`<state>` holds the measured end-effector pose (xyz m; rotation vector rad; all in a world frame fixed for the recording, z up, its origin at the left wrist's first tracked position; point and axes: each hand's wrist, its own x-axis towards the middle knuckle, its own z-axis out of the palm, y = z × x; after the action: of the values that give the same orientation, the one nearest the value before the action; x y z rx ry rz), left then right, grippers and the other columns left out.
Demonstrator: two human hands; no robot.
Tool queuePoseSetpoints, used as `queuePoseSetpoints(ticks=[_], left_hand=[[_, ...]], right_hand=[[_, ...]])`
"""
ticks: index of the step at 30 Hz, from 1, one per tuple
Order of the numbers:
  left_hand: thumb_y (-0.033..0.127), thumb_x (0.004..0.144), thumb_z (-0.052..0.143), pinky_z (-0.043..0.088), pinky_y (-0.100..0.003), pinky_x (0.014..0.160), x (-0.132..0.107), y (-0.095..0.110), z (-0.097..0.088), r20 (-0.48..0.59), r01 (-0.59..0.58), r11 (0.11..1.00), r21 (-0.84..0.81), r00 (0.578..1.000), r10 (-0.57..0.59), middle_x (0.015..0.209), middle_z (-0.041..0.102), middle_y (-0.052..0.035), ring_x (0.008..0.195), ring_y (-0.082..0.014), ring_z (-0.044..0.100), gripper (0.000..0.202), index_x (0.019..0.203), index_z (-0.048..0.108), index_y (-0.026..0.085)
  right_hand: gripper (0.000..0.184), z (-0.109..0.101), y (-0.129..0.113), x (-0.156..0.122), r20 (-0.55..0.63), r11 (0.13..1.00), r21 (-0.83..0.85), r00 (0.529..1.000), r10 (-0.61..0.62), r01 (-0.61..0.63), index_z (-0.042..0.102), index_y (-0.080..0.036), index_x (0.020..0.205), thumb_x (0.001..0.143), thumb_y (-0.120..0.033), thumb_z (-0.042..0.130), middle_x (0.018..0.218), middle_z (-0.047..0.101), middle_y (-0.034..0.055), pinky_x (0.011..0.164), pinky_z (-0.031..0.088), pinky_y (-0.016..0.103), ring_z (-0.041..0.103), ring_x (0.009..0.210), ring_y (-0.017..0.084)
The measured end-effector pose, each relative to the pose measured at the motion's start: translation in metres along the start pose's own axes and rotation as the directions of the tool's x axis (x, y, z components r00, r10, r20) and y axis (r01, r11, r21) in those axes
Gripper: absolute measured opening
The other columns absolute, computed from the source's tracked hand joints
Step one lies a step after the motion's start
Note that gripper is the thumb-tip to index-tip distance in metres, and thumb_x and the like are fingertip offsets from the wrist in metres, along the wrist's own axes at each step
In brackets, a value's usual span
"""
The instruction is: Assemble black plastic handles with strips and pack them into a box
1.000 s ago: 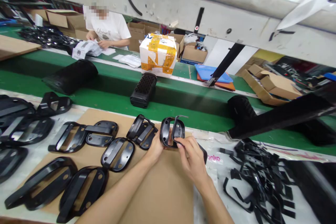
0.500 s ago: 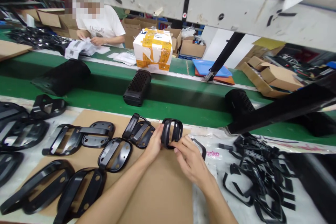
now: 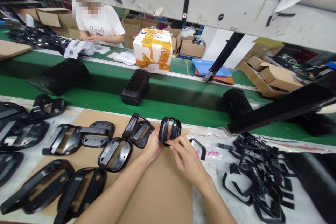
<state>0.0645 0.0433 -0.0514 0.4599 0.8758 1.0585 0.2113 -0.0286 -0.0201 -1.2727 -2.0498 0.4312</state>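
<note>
Upright above the far edge of the cardboard is a black plastic oval bracket [image 3: 163, 131] with a long central slot. My left hand [image 3: 152, 147] is closed around its left side, the fingers partly hidden behind it. From the right, my right hand [image 3: 186, 156] pinches at the bracket's lower edge with thumb and forefinger; any small part between those fingertips cannot be made out. Beside my left hand lie similar brackets, one of them the oval bracket [image 3: 123, 157] with a raised bar. A single black U-shaped strip [image 3: 201, 147] rests just beyond my right hand.
A heap of black U-shaped strips [image 3: 258, 178] covers plastic sheeting on the right. More brackets [image 3: 81, 192] lie on the cardboard [image 3: 157, 192] and at left. Black perforated housings [image 3: 135, 87] stand on the green conveyor [image 3: 105, 94]. Across it, a person [image 3: 98, 28] handles white packets. A black post [image 3: 278, 101] slants at right.
The bracket in my hands has shifted slightly left and turned a little. My right hand moved left with it, uncovering more of the strip behind. The housings on the conveyor have slid slightly left.
</note>
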Motion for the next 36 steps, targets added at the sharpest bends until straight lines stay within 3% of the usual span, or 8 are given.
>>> queuePoseSetpoints(ticks=[10, 12, 15, 18, 21, 24, 28, 36], left_hand=[[0.059, 0.067, 0.093, 0.041, -0.022, 0.054, 0.000, 0.005, 0.000, 0.108, 0.093, 0.995, -0.047, 0.990, -0.087, 0.064, 0.062, 0.0020, 0.057, -0.0106, 0.053, 0.052, 0.079, 0.066, 0.015], [0.064, 0.069, 0.090, 0.038, -0.021, 0.051, 0.001, 0.006, -0.001, 0.126, 0.125, 0.990, -0.072, 0.985, -0.115, 0.058, 0.053, 0.0054, 0.052, -0.0088, 0.047, 0.056, 0.084, 0.068, 0.015], [0.066, 0.074, 0.086, 0.031, -0.020, 0.047, 0.002, 0.006, -0.002, 0.169, 0.161, 0.983, -0.087, 0.975, -0.145, 0.054, 0.039, 0.0094, 0.047, -0.0064, 0.035, 0.056, 0.088, 0.068, 0.015], [0.064, 0.075, 0.086, 0.029, -0.020, 0.047, -0.001, 0.004, -0.001, 0.216, 0.201, 0.978, -0.059, 0.959, -0.184, 0.055, 0.038, 0.0087, 0.047, -0.0069, 0.034, 0.054, 0.082, 0.063, 0.016], [0.066, 0.072, 0.088, 0.031, -0.020, 0.050, -0.006, 0.003, 0.002, 0.289, 0.205, 0.978, -0.022, 0.938, -0.190, 0.056, 0.039, 0.0082, 0.050, -0.0070, 0.034, 0.057, 0.080, 0.062, 0.016], [0.068, 0.074, 0.086, 0.031, -0.022, 0.052, -0.011, 0.003, 0.004, 0.304, 0.088, 0.994, 0.061, 0.947, -0.103, 0.059, 0.043, 0.0067, 0.053, -0.0079, 0.036, 0.057, 0.078, 0.062, 0.016], [0.069, 0.084, 0.077, 0.035, -0.024, 0.055, -0.011, 0.003, 0.002, 0.299, -0.084, 0.968, 0.237, 0.954, 0.010, 0.067, 0.056, 0.0022, 0.059, -0.0109, 0.047, 0.054, 0.082, 0.066, 0.016], [0.071, 0.082, 0.077, 0.033, -0.023, 0.052, -0.007, 0.000, -0.002, 0.288, -0.087, 0.953, 0.291, 0.958, 0.000, 0.066, 0.057, 0.0025, 0.055, -0.0105, 0.047, 0.056, 0.088, 0.066, 0.016]], right_hand=[[0.024, -0.013, -0.006, 0.004, 0.151, 0.990, 0.100, 0.985, 0.086, -0.102, 0.076, -0.026, 0.120, 0.104, -0.019, 0.060, 0.107, 0.070, 0.0078, 0.093, 0.058, 0.044, 0.067, 0.103, 0.026], [0.020, -0.010, -0.004, 0.004, 0.081, 0.987, 0.132, 0.993, 0.085, -0.096, 0.076, -0.024, 0.110, 0.102, -0.017, 0.059, 0.100, 0.072, 0.0063, 0.089, 0.057, 0.043, 0.068, 0.097, 0.025], [0.017, -0.007, 0.003, 0.003, -0.186, 0.978, 0.158, 0.969, 0.163, -0.135, 0.071, -0.025, 0.102, 0.101, -0.016, 0.057, 0.098, 0.070, 0.0062, 0.086, 0.057, 0.041, 0.068, 0.095, 0.024], [0.031, -0.006, 0.008, 0.002, -0.368, 0.974, 0.116, 0.903, 0.222, -0.192, 0.064, -0.025, 0.129, 0.098, -0.024, 0.064, 0.129, 0.063, 0.0132, 0.105, 0.054, 0.051, 0.061, 0.125, 0.031], [0.061, -0.004, 0.009, 0.001, -0.256, 0.976, 0.144, 0.947, 0.195, -0.162, 0.043, -0.026, 0.156, 0.099, -0.028, 0.064, 0.154, 0.050, 0.0161, 0.119, 0.045, 0.058, 0.049, 0.146, 0.034], [0.048, 0.000, 0.007, 0.000, -0.158, 0.962, 0.232, 0.971, 0.182, -0.142, 0.045, -0.028, 0.154, 0.106, -0.029, 0.053, 0.149, 0.056, 0.0132, 0.119, 0.046, 0.053, 0.054, 0.141, 0.030], [0.039, 0.002, 0.006, 0.000, -0.145, 0.940, 0.286, 0.962, 0.233, -0.184, 0.051, -0.028, 0.149, 0.110, -0.033, 0.049, 0.142, 0.060, 0.0117, 0.115, 0.049, 0.048, 0.059, 0.134, 0.028], [0.036, 0.004, 0.008, 0.001, -0.138, 0.923, 0.316, 0.952, 0.275, -0.221, 0.052, -0.028, 0.147, 0.112, -0.031, 0.045, 0.141, 0.061, 0.0108, 0.115, 0.048, 0.047, 0.059, 0.132, 0.025]])
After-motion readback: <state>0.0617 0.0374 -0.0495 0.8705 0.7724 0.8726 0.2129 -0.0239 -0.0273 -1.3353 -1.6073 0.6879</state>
